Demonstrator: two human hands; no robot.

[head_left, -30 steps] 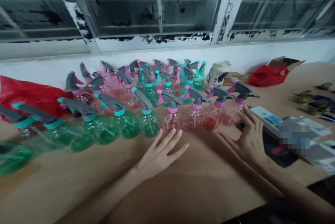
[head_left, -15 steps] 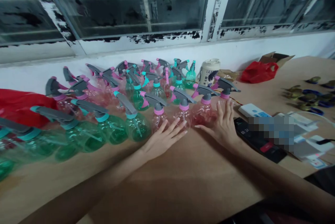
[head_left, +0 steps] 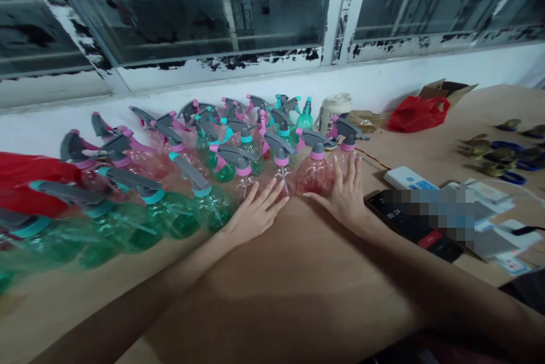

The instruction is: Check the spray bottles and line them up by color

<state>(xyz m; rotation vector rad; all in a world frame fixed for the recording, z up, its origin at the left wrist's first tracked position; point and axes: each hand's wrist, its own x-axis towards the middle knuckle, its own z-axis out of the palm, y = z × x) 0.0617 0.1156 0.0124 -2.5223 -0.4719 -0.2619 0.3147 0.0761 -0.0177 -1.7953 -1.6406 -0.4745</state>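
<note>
My left hand is open, fingers spread against the lower front of two pink spray bottles, a left one and a middle one. To its right, my right hand is also open, its fingers raised against the rightmost pink spray bottle. Its thumb points left, at the base of another pink spray bottle. Both hands partly cover the bottles' lower parts. Green spray bottles with turquoise collars continue the front row leftward. Behind stand more pink and green spray bottles.
A red plastic bag lies at the left, another red bag by an open cardboard box. A white tub stands near the wall. Right of my hand are a phone, a power strip and brass-coloured parts.
The view has shifted slightly, so the bottles and both hands appear farther left. My hands remain spread against the pink spray bottles, with little change in their pose.
</note>
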